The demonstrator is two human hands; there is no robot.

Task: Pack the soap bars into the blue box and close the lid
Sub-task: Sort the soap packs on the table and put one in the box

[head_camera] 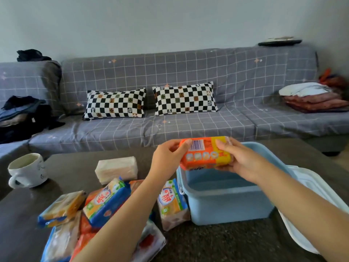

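lid (pixel 309 188) cut off right, soap pile (pixel 102 208) btm

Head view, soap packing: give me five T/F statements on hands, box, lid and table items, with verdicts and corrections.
1. Both hands hold the orange soap pack above the blue box. True: the left hand and the right hand grip its two ends.
2. The blue box already has several soap bars in it. False: the part of its inside that shows has none.
3. The white lid is on the box. False: it lies on the table to the right of the box.
4. More soap packs lie on the table to the left of the box. True.
5. The white mug stands inside the box. False: it stands on the table at far left.
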